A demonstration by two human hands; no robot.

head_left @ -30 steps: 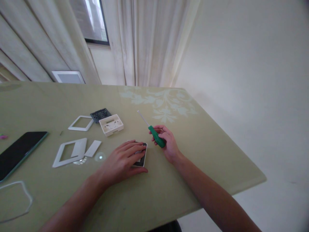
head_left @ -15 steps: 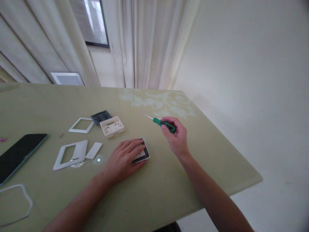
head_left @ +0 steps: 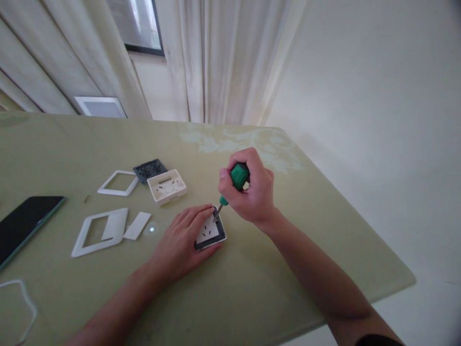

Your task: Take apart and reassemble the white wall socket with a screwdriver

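My left hand (head_left: 182, 235) grips a wall socket (head_left: 209, 229) by its sides, pressing it against the table. The socket has a white face with dark slots and a dark grey border. My right hand (head_left: 250, 185) is wrapped round the green and black handle of a screwdriver (head_left: 238, 177). The tool is tilted, its handle up and to the right. Its metal tip meets the far right part of the socket; whether it sits in a screw, I cannot make out.
Left of the socket lie a white mounting box (head_left: 167, 186), a dark grey frame plate (head_left: 149, 169), a thin white frame (head_left: 118, 183), a white cover plate (head_left: 101, 231) and a white strip (head_left: 137, 226). Farther left are a dark tablet (head_left: 29, 223) and a white cable (head_left: 30, 300).
My right hand has turned the screwdriver from pointing away to pointing down, its tip now on the socket. My left fingers have drawn back, uncovering more of the socket's face.
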